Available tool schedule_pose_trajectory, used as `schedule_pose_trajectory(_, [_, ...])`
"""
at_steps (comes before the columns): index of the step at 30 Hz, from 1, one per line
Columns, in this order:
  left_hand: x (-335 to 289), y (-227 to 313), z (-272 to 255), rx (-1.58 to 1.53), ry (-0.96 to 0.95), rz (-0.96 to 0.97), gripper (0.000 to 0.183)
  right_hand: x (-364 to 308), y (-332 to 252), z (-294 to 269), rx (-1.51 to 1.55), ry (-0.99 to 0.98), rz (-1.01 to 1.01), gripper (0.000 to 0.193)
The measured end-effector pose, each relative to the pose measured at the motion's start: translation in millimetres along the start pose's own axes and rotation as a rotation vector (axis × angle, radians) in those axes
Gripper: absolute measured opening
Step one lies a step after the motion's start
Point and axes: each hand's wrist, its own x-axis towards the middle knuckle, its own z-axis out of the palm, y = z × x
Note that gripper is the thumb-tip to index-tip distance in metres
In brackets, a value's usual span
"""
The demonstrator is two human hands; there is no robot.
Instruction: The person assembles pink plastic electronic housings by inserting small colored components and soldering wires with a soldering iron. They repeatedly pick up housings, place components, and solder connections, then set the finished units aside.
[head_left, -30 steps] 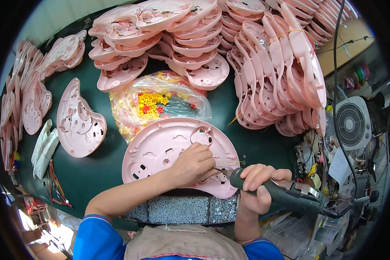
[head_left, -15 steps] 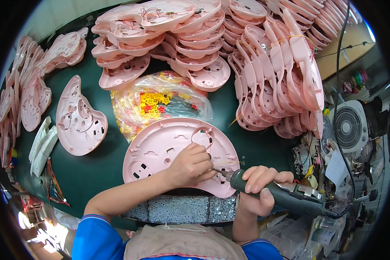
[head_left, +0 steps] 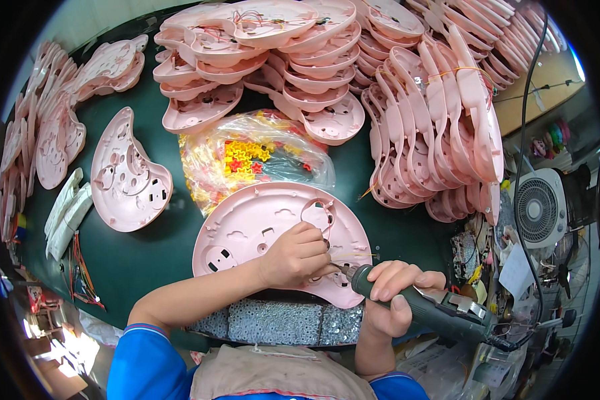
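Observation:
A pink curved plastic shell (head_left: 237, 217) lies open side up in front of me, with a thin red wire looped by its upper right opening. My left hand (head_left: 297, 255) is over the middle of this shell, fingers bent and pinched together. What they hold is hidden. Gripped in my right hand (head_left: 397, 290) is a dark green electric screwdriver (head_left: 440, 312), lying nearly level. Its bit points left and reaches my left fingertips. A thin yellowish wire sticks out to the right just above the bit.
Beyond the shell sits a clear bag (head_left: 200, 160) of yellow and red star pieces. Stacked pink shells (head_left: 320, 83) line the table's far side, and another pink shell (head_left: 123, 180) lies at left near white packets (head_left: 70, 217) and loose wires (head_left: 83, 273). A fan (head_left: 540, 207) stands right.
The whole view has shifted a little, so the far stacks sit slightly farther right. Both hands and the screwdriver keep nearly the same pose at the shell.

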Motion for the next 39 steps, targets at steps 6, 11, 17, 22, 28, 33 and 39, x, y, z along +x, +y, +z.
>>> schedule_pose_trajectory(6, [0, -4, 0, 0.087, -0.112, -0.244, 0.034, 6, 34, -20, -0.158, -0.125, -0.031, 0.041])
schedule_pose_trajectory(11, [-8, -3, 8, 0.027, -0.157, -0.376, 0.033, 3, 53, -30, -0.168, -0.109, -0.002, 0.040])
schedule_pose_trajectory(17, [-9, -2, 10, 0.003, -0.171, -0.416, 0.035, 7, 64, -30, -0.190, -0.248, 0.033, 0.035])
schedule_pose_trajectory(22, [-8, -2, 12, 0.022, -0.203, -0.432, 0.039, 7, 63, -29, -0.138, -0.179, 0.121, 0.035])
schedule_pose_trajectory(28, [-8, -4, 6, 0.002, -0.220, -0.507, 0.046, 0, 28, -21, -0.082, -0.067, 0.076, 0.041])
schedule_pose_trajectory(33, [6, 11, -8, -0.053, -0.173, -0.514, 0.040, -44, -48, -37, -0.088, -0.210, 0.249, 0.041])
schedule_pose_trajectory(39, [-13, 65, 2, -0.102, -0.284, -0.286, 0.025, -75, -30, -61, -0.142, -0.162, 0.324, 0.039])
